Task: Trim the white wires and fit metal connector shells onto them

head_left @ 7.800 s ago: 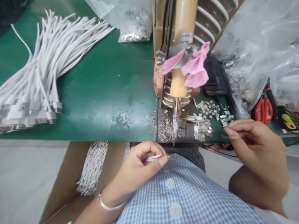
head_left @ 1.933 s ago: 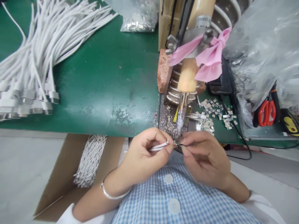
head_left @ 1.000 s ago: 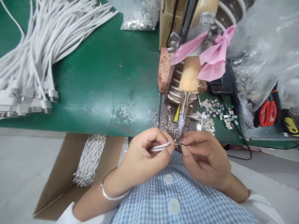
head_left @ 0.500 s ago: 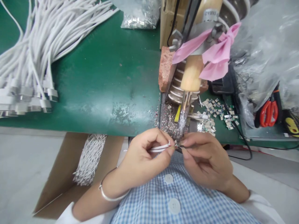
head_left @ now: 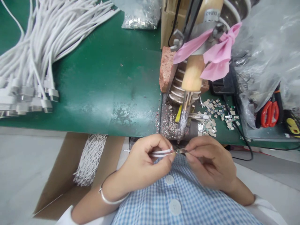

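Thin white cable (head_left: 161, 153) pinched in left hand (head_left: 145, 161), while right hand (head_left: 211, 162) pinches its small metal connector (head_left: 181, 151).

Green bench (head_left: 105, 78) carrying: bundle of white cables with metal plugs (head_left: 35, 53) lying at left; clear plastic bag of metal shells (head_left: 138, 15) sitting at rear; red-handled scissors (head_left: 268, 112) lying at right. Brown cardboard box (head_left: 58, 175) standing below front edge.

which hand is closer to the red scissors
Right. The right hand, pinching a small metal part, sits below and left of the red scissors, apart from them. The left hand, pinching a white cable, is farther left, beyond the right hand.
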`<control>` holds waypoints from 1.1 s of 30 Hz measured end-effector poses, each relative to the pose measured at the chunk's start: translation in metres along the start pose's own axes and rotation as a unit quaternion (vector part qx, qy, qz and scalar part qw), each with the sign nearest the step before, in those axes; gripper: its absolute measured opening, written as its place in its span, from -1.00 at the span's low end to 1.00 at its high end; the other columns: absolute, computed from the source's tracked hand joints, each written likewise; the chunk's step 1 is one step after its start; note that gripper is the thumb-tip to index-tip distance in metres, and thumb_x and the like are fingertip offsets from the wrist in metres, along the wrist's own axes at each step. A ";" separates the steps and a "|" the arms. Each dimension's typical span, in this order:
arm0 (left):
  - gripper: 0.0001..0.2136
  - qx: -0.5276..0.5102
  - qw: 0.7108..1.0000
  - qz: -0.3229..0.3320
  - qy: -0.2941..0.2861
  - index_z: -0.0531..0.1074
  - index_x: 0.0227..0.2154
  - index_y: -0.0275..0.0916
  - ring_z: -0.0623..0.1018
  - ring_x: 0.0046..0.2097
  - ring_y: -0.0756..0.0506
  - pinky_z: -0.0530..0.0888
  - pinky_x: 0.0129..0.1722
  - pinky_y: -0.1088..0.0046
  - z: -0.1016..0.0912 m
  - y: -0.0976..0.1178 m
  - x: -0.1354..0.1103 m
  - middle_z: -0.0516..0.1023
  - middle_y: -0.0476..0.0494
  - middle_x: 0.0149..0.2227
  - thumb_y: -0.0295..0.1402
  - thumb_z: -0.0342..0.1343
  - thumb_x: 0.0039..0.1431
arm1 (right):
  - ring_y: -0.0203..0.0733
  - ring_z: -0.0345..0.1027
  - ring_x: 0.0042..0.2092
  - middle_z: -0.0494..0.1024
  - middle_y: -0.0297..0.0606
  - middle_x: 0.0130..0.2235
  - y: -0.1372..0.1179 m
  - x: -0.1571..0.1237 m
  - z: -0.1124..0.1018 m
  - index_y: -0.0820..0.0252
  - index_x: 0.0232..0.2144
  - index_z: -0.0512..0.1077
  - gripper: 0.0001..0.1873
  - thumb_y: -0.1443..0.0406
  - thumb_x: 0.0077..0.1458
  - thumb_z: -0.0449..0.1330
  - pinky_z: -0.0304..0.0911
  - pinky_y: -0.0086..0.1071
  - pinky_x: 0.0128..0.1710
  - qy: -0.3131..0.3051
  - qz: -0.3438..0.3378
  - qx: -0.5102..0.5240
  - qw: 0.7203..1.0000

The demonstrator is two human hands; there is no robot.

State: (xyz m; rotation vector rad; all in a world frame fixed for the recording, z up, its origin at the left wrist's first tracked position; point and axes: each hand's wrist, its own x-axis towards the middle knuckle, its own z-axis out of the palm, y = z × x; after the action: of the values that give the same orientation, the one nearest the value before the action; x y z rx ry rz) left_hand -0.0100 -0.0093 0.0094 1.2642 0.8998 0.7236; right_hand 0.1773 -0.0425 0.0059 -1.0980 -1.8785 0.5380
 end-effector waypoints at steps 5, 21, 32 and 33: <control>-0.84 0.005 1.000 -0.016 -0.025 0.33 -0.55 -0.26 0.37 -0.50 0.06 0.34 -0.52 0.57 -0.001 -0.001 -0.002 0.48 -0.01 -0.50 -0.65 0.10 -0.06 | -0.31 0.37 -0.41 0.48 -0.28 -0.44 0.001 -0.005 -0.002 0.28 -0.21 0.45 -0.86 0.42 0.16 0.14 0.40 -0.46 -0.45 -0.047 -0.042 -0.091 0.994; -0.84 -0.017 1.000 0.011 0.020 0.32 -0.55 -0.25 0.49 -0.41 0.02 0.41 -0.43 0.54 0.000 0.003 0.000 0.54 -0.06 -0.42 -0.60 0.13 0.01 | -0.24 0.48 -0.38 0.56 -0.25 -0.40 0.003 -0.005 -0.002 0.21 -0.17 0.36 -0.79 0.45 0.12 0.10 0.44 -0.38 -0.43 -0.026 -0.036 -0.043 0.998; -0.81 0.028 0.995 0.077 0.053 0.32 -0.55 -0.24 0.46 -0.41 0.07 0.36 -0.46 0.59 0.001 0.002 0.006 0.49 -0.01 -0.39 -0.66 0.10 0.01 | -0.22 0.49 -0.27 0.54 -0.22 -0.31 0.003 -0.001 0.011 0.16 -0.32 0.35 -0.82 0.50 0.03 0.15 0.46 -0.35 -0.32 0.056 0.026 -0.011 0.998; -0.80 0.040 0.994 0.084 0.056 0.33 -0.55 -0.24 0.46 -0.41 0.07 0.36 -0.46 0.58 0.000 0.002 0.007 0.48 0.00 -0.39 -0.67 0.11 0.00 | -0.22 0.49 -0.27 0.54 -0.21 -0.31 0.003 -0.001 0.011 0.16 -0.32 0.35 -0.82 0.50 0.03 0.15 0.46 -0.35 -0.32 0.059 0.028 -0.009 0.998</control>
State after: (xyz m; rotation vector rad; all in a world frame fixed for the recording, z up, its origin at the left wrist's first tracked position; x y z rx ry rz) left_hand -0.0062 -0.0032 0.0104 1.3931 0.9280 0.9055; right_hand 0.1696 -0.0416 -0.0021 -1.1724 -1.7574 0.4778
